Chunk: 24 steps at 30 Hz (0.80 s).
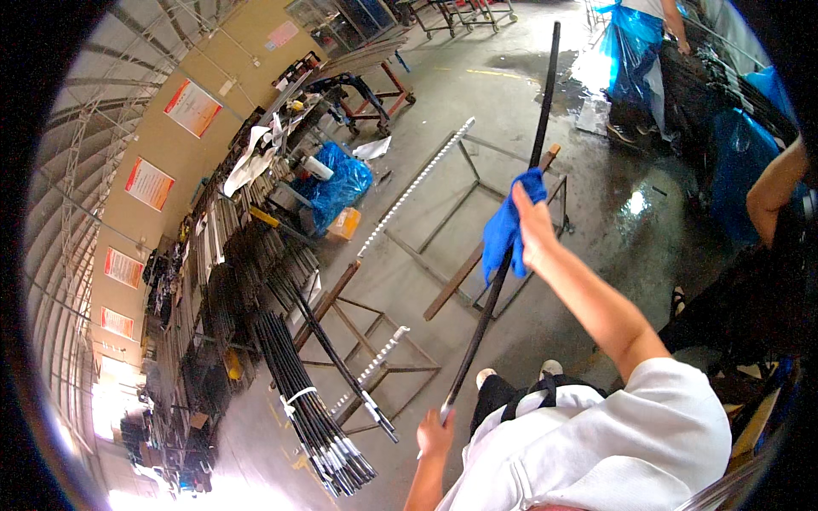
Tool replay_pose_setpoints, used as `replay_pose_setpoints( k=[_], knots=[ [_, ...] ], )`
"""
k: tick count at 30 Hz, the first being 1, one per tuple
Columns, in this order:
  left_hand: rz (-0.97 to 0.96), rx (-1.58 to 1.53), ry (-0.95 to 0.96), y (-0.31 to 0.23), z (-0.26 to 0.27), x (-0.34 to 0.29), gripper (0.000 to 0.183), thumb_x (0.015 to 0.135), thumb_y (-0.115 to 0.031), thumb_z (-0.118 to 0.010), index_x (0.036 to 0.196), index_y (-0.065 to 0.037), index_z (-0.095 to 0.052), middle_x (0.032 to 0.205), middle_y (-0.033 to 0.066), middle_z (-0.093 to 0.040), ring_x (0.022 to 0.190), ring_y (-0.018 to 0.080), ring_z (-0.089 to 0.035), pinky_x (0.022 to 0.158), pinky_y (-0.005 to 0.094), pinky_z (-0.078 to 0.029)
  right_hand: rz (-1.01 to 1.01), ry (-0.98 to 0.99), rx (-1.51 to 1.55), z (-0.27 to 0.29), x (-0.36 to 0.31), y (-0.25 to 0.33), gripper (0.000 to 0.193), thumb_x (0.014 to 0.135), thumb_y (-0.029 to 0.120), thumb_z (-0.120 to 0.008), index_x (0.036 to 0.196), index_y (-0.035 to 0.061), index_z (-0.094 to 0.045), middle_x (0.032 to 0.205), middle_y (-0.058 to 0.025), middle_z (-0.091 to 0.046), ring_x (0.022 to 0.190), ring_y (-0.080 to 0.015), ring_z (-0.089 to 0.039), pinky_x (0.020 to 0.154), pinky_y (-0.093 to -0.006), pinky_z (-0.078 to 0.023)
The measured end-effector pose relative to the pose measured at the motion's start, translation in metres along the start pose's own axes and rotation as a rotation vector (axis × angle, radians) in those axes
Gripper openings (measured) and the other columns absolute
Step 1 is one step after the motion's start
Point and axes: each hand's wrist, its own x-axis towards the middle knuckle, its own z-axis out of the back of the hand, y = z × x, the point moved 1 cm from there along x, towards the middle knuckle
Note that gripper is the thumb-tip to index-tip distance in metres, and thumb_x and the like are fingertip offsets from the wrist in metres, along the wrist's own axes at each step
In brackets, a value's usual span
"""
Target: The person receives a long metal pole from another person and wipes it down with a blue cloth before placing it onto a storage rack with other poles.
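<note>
A long thin black rod slants across in front of me, from far right down to my body. Its near end is in my left hand, with the fingers closed round it. Farther up, my right hand grips a blue cloth folded about the rod, thumb on top. The rod under the cloth is hidden. Below it stands a metal frame with a wooden bar and a white ridged strip along its edges.
To the left, a tied bundle of black rods rests near another frame with a ridged strip. Racks of dark bars line the wall. A person in a blue plastic apron stands far right; another person's arm shows nearer.
</note>
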Motion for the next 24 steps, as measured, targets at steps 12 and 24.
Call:
replay_pose_setpoints(
  k=[12,24],
  knots=[
    [0.498,0.008,0.219,0.142,-0.042,-0.165,0.026,0.070,-0.033,-0.061,0.067,-0.006,-0.061,0.062,0.0143,-0.059,0.060,0.0320,-0.059,0.057,0.0439,-0.045,0.231,0.339,-0.068,-0.039,0.086,0.170,0.039,0.074,0.044,-0.068,0.081,0.0081,-0.054,0.072,-0.0069,-0.056,0.061,-0.0204,-0.056,0.064,-0.0385,-0.050],
    [0.561,-0.188,0.403,0.109,-0.043,-0.110,0.036,0.074,-0.041,-0.060,0.068,-0.006,-0.063,0.059,0.0151,-0.058,0.056,0.0248,-0.059,0.056,0.0390,-0.045,-0.002,0.663,0.051,-0.045,0.049,0.108,0.039,0.074,0.056,-0.061,0.070,0.0184,-0.050,0.065,-0.0002,-0.049,0.060,-0.0146,-0.048,0.052,-0.0304,-0.039]
  ],
)
